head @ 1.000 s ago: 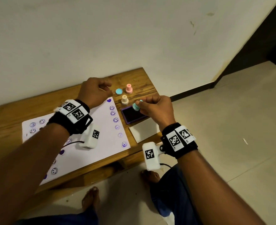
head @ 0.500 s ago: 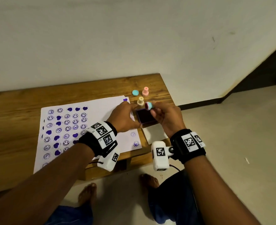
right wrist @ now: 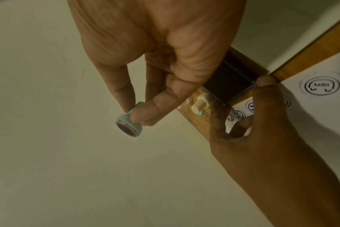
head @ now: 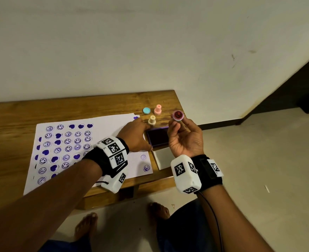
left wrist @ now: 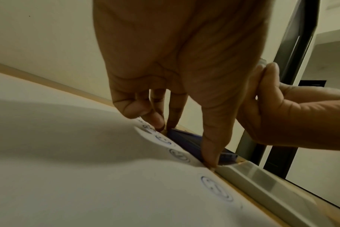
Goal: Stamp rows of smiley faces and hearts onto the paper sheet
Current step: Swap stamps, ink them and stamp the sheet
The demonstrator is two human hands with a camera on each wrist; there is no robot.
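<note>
The teal stamp (head: 178, 115) is lifted clear of the bench, its round, red-inked face turned up toward the head camera. The white paper sheet (head: 110, 122) lies flat, its left part filled with purple smiley faces and hearts. The open, dark purple ink pad (head: 157, 136) sits just beside the sheet's right edge

Both forearms are bare to the wrist. Each wrist carries a black band (head: 211, 171) set with white square tiles printed with black-and-white coded markers. A white boxy camera housing (head: 185, 174) hangs from each band, at 6 o'clock of the wrist, also marked with coded squares; a thin black cable (head: 216, 217) trails from the right one. Blue trousers (head: 184, 226), bare feet (head: 85, 227).
</note>
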